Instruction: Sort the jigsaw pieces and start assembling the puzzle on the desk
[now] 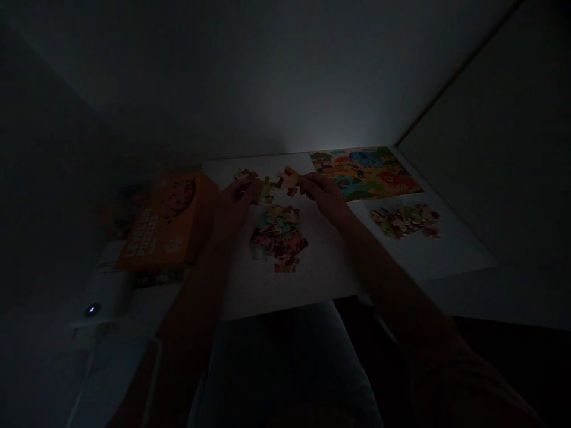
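Note:
In dim light, my left hand (pixel 238 201) is closed at the far part of the white table, its fingers pinching a yellowish puzzle piece (pixel 266 190). My right hand (pixel 323 191) pinches a pink-and-green puzzle piece (pixel 288 181) by its right edge. The two pieces lie close side by side; whether they touch I cannot tell. Just behind my left fingers are more puzzle pieces (pixel 245 174). Nearer to me, between my forearms, is a loose heap of puzzle pieces (pixel 279 238).
An orange puzzle box (pixel 165 223) stands on the left. A colourful animal picture (pixel 363 172) lies at the back right, with another heap of puzzle pieces (pixel 405 221) in front of it. The table (pixel 321 267) meets a wall (pixel 285 89) behind.

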Demonstrator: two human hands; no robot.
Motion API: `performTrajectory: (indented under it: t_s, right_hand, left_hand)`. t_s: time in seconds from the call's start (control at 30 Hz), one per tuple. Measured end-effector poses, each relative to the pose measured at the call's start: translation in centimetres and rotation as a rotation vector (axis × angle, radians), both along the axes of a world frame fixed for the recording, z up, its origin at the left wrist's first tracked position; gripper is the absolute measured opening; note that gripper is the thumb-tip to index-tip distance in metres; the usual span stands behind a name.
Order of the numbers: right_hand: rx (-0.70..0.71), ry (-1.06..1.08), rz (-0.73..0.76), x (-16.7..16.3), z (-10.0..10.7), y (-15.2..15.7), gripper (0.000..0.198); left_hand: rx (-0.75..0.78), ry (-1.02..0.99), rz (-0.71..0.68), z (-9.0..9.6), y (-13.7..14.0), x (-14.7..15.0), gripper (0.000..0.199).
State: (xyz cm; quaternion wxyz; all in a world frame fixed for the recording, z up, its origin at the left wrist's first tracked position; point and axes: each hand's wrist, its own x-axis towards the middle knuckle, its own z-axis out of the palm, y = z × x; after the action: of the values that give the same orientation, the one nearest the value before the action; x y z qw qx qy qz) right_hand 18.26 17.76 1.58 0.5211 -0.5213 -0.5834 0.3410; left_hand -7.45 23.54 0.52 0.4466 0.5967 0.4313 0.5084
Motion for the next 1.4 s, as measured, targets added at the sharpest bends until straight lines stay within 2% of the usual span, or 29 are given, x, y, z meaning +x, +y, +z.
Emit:
performTrajectory:
  t_s: [0.13, 0.23, 0.33, 0.47, 0.6, 0.7, 0.8, 0.87, 0.97, 1.07, 1.13, 1.2, 1.27, 1.4]
  right_hand:
    - [-0.032, -0.094, 0.105, 0.3, 0.1, -0.6, 0.058]
    - [-0.036, -0.207, 0.058, 0.2, -0.3, -0.7, 0.058]
    - [-0.01, -0.197, 0.005, -0.3, -0.8, -0.5, 0.06]
    - [-0.019, -0.168, 0.077, -1.1, -0.7, -0.7, 0.058]
    - [-0.018, -0.194, 0.128, -1.7, -0.6, -1.0, 0.054]
    - [-0.016, -0.187, 0.12, -1.8, -0.7, -0.8, 0.054]
    - [0.037, -0.174, 0.087, -1.1, -0.1, -0.7, 0.055]
    - [0.075, -0.175, 0.022, 0.6, 1.0, -1.2, 0.056]
    - [0.104, -0.208, -0.144, 5.8, 2.9, -3.9, 0.056]
    - [0.085, -0.313, -0.34, 13.0, 4.4, -9.4, 0.049]
    - [0.025, -0.393, -0.465, 17.5, 4.8, -14.0, 0.045]
    - [-0.056, -0.452, -0.567, 20.9, 4.5, -18.1, 0.045]
    - [-0.15, -0.485, -0.623, 22.9, 3.8, -21.0, 0.048]
    - [-0.309, -0.524, -0.738, 23.9, 2.0, -23.1, 0.057]
  left_hand:
    - [-0.045, -0.05, 0.054, -0.2, 0.6, -0.3, 0.046]
    - [-0.08, -0.069, 0.068, -0.1, 0.8, -0.4, 0.043]
    - [-0.107, -0.06, 0.019, 0.0, 0.5, -0.4, 0.041]
    - [-0.058, -0.002, -0.068, 0.2, -0.1, 0.0, 0.044]
    - [-0.05, -0.027, -0.116, 0.3, -0.5, 0.4, 0.044]
    - [-0.04, -0.031, -0.057, 0.5, -0.4, 0.4, 0.045]
    - [0.028, 0.064, 0.045, 0.3, 0.0, -0.1, 0.039]
    - [0.082, 0.163, 0.093, -0.1, 0.2, -0.4, 0.027]
    - [0.116, 0.293, 0.108, -0.5, 0.3, -0.6, 0.015]
    - [0.135, 0.352, 0.113, -0.3, 0.1, -0.3, 0.016]
    - [0.089, 0.372, 0.124, 0.2, -0.1, 0.0, 0.013]
    - [0.043, 0.403, 0.136, 0.8, -0.6, 0.2, 0.013]
    - [0.027, 0.457, 0.163, 1.4, -1.1, 0.3, 0.015]
    - [0.04, 0.564, 0.164, 1.7, -1.6, 0.0, 0.029]
